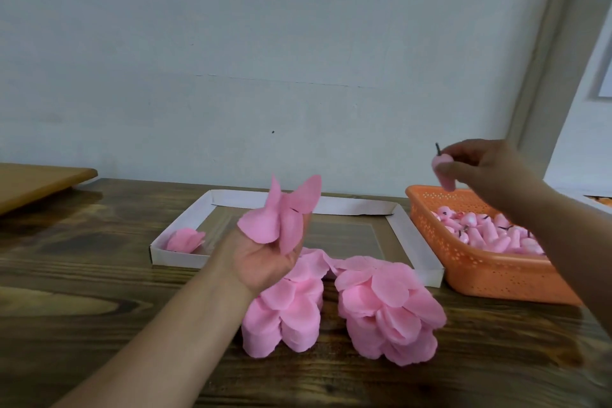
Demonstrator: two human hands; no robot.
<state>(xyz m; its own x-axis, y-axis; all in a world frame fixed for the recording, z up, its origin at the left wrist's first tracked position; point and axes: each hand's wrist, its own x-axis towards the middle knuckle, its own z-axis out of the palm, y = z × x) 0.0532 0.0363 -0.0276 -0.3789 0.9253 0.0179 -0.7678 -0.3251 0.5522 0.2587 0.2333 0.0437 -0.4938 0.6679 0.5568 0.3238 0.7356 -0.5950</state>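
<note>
My left hand (265, 258) is raised palm up over the table and holds a pink paper petal piece (284, 212) between its fingers. My right hand (486, 169) hovers above the orange basket (490, 275) and pinches a pink bud (442, 169) with a short dark stem pointing up. Two stacks of pink petal pieces lie on the wooden table in front of me, the left stack (284, 311) and the right stack (387, 305).
A shallow white cardboard tray (400, 228) sits behind the stacks, with one finished pink flower (185, 239) in its left corner. The orange basket holds several pink buds. A light wooden board (36, 184) lies at the far left. A pale wall stands behind.
</note>
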